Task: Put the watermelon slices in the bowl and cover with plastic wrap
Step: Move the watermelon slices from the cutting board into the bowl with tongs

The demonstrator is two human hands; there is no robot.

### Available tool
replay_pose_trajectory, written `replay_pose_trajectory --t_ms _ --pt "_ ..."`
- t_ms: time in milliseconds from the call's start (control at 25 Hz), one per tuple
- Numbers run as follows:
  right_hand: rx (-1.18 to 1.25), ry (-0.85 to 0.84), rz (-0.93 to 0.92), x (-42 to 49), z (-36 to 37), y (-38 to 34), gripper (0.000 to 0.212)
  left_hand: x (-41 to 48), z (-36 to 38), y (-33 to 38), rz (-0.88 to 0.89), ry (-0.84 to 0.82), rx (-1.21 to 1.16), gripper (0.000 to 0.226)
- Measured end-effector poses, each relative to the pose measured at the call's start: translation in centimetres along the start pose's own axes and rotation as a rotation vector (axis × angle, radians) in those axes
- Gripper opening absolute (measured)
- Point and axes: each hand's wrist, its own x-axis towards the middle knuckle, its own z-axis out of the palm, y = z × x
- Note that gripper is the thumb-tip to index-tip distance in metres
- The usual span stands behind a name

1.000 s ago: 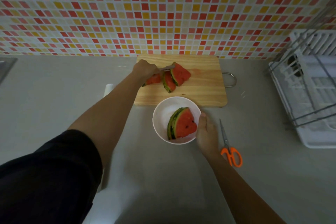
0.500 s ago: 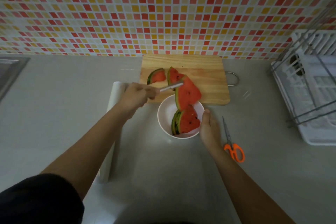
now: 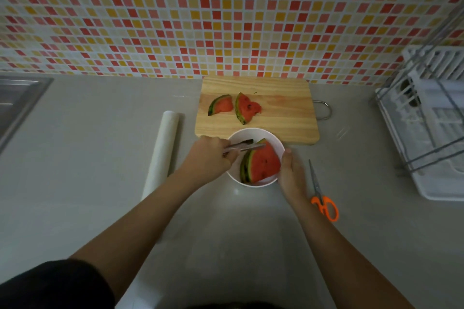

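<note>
Around the white bowl point(image 3: 253, 134) spreads the grey desk point(image 3: 100, 183), and well off to the bowl's right sits the white dish rack point(image 3: 431, 133). Just behind the bowl lies the wooden cutting board point(image 3: 283, 118), and two watermelon slices point(image 3: 247, 108) lie flat on it, side by side. Left of the bowl and apart from it, the roll of plastic wrap point(image 3: 160, 155) lies lengthwise. Now the hands! The left hand point(image 3: 208, 158) is at the bowl's left edge, fingers curled tight round metal tongs point(image 3: 241, 147). The tong tips reach the top corner of a wedge inside the bowl, though whether they pinch it I cannot tell. The right hand point(image 3: 291, 173) cups the bowl's right wall, thumb up by the rim. Inside the bowl, a pair of wedges point(image 3: 263, 164) stands on edge, rinds to the left. Orange-handled scissors point(image 3: 322, 195) lie right of the bowl, just past that right hand.
</note>
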Motion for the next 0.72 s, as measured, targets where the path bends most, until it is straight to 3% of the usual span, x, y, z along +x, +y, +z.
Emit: replay_pose_trajectory --t_ms 120,240,320,600,720 --pt "0.027 0.013 0.003 0.0 0.2 0.3 0.055 1.6 -1.2 -0.1 -0.026 0.162 -0.008 0.030" --pt "0.008 0.016 0.013 0.1 0.2 0.4 0.059 4.8 -1.4 -1.3 -0.422 0.135 -0.297 0.042" --pt "-0.027 0.017 0.016 0.2 0.2 0.5 0.061 6.4 -0.4 -1.9 -0.594 0.084 -0.422 0.047" --pt "-0.021 0.012 -0.011 0.2 0.1 0.5 0.056 9.1 2.2 -2.6 -0.693 0.066 -0.488 0.044" --pt "0.003 0.016 -0.031 0.3 0.1 0.6 0.055 9.3 2.1 -2.1 -0.632 0.062 -0.339 0.039"
